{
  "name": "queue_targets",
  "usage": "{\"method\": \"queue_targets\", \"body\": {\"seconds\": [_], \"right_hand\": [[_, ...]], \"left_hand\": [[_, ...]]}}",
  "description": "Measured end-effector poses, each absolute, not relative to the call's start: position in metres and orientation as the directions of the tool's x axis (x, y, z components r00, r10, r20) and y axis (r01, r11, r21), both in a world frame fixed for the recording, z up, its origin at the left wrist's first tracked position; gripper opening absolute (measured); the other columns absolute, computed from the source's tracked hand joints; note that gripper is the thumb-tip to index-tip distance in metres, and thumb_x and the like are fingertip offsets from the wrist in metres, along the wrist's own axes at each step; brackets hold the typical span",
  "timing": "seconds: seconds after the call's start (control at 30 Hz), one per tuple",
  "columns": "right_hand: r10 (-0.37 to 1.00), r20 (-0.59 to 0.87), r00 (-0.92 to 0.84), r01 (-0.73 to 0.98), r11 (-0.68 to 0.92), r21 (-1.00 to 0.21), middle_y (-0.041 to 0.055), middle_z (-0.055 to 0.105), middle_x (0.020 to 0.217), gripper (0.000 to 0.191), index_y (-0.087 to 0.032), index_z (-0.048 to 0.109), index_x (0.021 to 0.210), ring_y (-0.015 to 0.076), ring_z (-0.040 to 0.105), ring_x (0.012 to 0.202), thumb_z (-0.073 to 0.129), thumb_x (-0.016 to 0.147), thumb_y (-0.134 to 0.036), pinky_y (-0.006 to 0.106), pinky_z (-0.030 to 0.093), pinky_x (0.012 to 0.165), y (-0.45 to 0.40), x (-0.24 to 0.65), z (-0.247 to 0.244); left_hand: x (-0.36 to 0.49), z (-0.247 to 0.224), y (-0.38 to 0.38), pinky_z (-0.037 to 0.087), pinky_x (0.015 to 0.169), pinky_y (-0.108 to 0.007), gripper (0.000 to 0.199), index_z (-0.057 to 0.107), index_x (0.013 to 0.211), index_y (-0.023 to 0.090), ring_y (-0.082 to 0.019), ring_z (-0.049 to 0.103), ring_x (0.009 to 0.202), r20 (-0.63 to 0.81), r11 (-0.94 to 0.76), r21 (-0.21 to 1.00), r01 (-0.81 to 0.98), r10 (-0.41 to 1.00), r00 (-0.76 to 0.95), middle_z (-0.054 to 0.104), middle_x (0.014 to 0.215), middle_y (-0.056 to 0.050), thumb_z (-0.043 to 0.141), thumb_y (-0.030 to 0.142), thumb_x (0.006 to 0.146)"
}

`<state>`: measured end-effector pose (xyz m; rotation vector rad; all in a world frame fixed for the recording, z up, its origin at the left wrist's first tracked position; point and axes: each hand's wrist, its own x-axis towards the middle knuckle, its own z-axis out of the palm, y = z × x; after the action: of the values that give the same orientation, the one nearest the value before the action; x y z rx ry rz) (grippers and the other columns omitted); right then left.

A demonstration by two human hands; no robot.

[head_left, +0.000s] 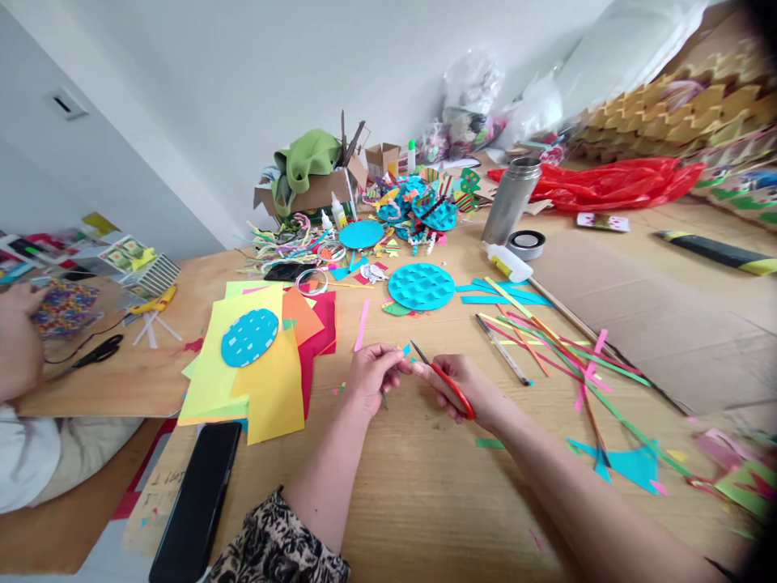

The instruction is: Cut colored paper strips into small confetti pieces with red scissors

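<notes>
My left hand pinches a small piece of blue paper between thumb and fingers, over the wooden table. A thin dark object pokes out below that hand; I cannot make out what it is. In my right hand is a pair of scissors with red handles, its dark blade pointing up and left beside the blue piece. Just beyond my hands lies a blue disc with raised paper shapes. Left of my hands, a blue disc with pale patches rests on yellow paper sheets.
Paper strips, a pen and cardboard lie to the right. A steel flask and a white glue bottle stand and lie beyond. A phone is at front left. Another person's hand shows at far left.
</notes>
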<state>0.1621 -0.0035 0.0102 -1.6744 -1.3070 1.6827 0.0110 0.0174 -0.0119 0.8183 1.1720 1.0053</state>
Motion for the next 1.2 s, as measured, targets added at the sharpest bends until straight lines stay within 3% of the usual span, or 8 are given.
{"method": "queue_targets", "body": {"seconds": [0.13,0.53,0.7,0.83,1.2], "right_hand": [[0.817,-0.527,-0.235,0.3,-0.454,-0.839,-0.0064,0.049,0.04,0.047,-0.02,0.04,0.06,0.0069,0.046,0.03,0.06,0.068,-0.062,0.016,0.034,0.028,-0.0034,0.1653,0.0092],[0.798,-0.467,-0.38,0.282,-0.381,-0.881,-0.0043,0.052,0.045,0.047,-0.017,0.044,0.061,0.0063,0.049,0.035,0.059,0.07,-0.062,0.016,0.038,0.034,-0.0055,0.1695,0.0075],[0.809,-0.464,-0.36,0.287,-0.377,-0.88,-0.0038,0.053,0.046,0.048,-0.017,0.045,0.063,0.0061,0.048,0.035,0.058,0.071,-0.063,0.016,0.038,0.035,-0.0042,0.171,0.006],[0.8,-0.467,-0.376,0.298,-0.373,-0.879,-0.0032,0.054,0.047,0.049,-0.017,0.045,0.063,0.0068,0.051,0.037,0.059,0.069,-0.063,0.017,0.039,0.035,-0.0046,0.1724,0.0039],[0.788,-0.489,-0.374,0.353,-0.367,-0.861,-0.0038,0.054,0.048,0.048,-0.018,0.043,0.065,0.0058,0.049,0.035,0.061,0.069,-0.062,0.014,0.034,0.032,-0.0048,0.171,0.0046]], "left_hand": [[0.0077,-0.0097,0.0193,0.011,0.032,-0.018,0.021,0.061,0.061,0.013,-0.002,0.034,0.031,-0.343,0.352,0.916,-0.191,0.936,0.082,0.059,0.048,-0.001,0.072,0.03,0.057],[0.0045,-0.0104,0.0211,0.013,0.033,-0.017,0.017,0.062,0.061,0.013,-0.002,0.036,0.033,-0.366,0.377,0.897,-0.231,0.926,0.089,0.058,0.048,0.001,0.073,0.024,0.054],[0.0048,-0.0097,0.0202,0.032,0.039,-0.017,0.017,0.06,0.064,0.014,-0.01,0.058,0.048,-0.379,0.397,0.871,-0.288,0.918,0.118,0.07,0.068,-0.006,0.072,0.022,0.056],[0.0051,-0.0099,0.0198,0.042,0.047,-0.021,0.015,0.06,0.064,0.012,-0.014,0.063,0.053,-0.385,0.415,0.857,-0.305,0.91,0.156,0.07,0.067,-0.008,0.071,0.02,0.057],[0.0073,-0.0094,0.0187,0.05,0.055,-0.026,0.017,0.062,0.062,0.011,-0.017,0.064,0.055,-0.385,0.421,0.85,-0.316,0.907,0.173,0.07,0.065,-0.01,0.073,0.02,0.053]]}}
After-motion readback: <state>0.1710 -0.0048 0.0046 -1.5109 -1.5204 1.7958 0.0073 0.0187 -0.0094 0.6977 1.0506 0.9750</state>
